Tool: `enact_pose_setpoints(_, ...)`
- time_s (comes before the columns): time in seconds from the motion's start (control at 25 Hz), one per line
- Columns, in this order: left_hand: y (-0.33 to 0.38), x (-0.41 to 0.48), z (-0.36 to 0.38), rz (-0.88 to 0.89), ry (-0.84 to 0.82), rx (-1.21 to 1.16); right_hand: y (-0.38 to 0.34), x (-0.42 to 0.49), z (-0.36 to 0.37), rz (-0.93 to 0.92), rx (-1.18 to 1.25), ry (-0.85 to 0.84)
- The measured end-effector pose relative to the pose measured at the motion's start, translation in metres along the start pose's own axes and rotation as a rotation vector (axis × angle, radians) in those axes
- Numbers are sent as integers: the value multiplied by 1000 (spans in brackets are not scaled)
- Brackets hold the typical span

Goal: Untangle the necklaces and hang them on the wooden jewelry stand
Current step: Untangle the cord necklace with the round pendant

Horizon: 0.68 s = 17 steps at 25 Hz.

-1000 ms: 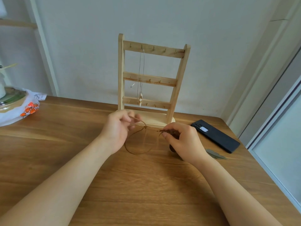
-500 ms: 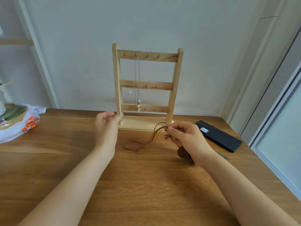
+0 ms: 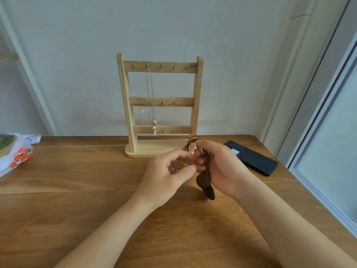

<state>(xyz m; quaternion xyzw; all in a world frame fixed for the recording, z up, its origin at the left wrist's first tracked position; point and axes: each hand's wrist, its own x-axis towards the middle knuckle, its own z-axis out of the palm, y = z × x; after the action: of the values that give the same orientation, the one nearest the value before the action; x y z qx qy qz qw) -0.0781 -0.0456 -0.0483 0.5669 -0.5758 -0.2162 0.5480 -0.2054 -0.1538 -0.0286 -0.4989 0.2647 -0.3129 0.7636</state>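
Right hand (image 3: 222, 167), frame centre-right: fingers curled round brown cord necklace (image 3: 192, 141); dark pendant (image 3: 205, 185) dangling below. Left hand (image 3: 168, 173) beside it, fingers curved; grip on cord indeterminate. Silver necklace (image 3: 154, 125) hanging on wooden jewelry stand (image 3: 161, 102), centre.

Stand (image 3: 173, 102) upright; thin necklace (image 3: 154, 125) on top rail (2nd hook); brown cord necklace (image 3: 191, 141) bunched w/ dark pendant (image 3: 204, 185) dangling.

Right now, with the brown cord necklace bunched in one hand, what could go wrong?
The brown cord necklace sits in bunched loops in the right hand; pulling could tighten a knot.
The thin silver necklace hangs on the pale wooden jewelry stand; using a nearby hook might tangle both.
The dark teardrop pendant dangles below the hand and may swing into the stand.
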Motion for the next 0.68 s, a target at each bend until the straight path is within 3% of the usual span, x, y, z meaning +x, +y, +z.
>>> enact_pose_setpoints(0.2, -7, 2, 4, -107, 76, -55, 8, -2, 6, -43, 46, -93)
enact_pose_setpoints(0.36, -9, 4, 6, -61, 160, -12, 16, -2, 10, -7, -42, -126)
enact_pose_setpoints(0.6, -10, 7, -3, -138, 70, -276, 12, -3, 11, 99, 70, -171)
enact_pose_setpoints(0.68, -12, 8, -9, -147, 70, -259, 9, -3, 9, 89, 87, -138)
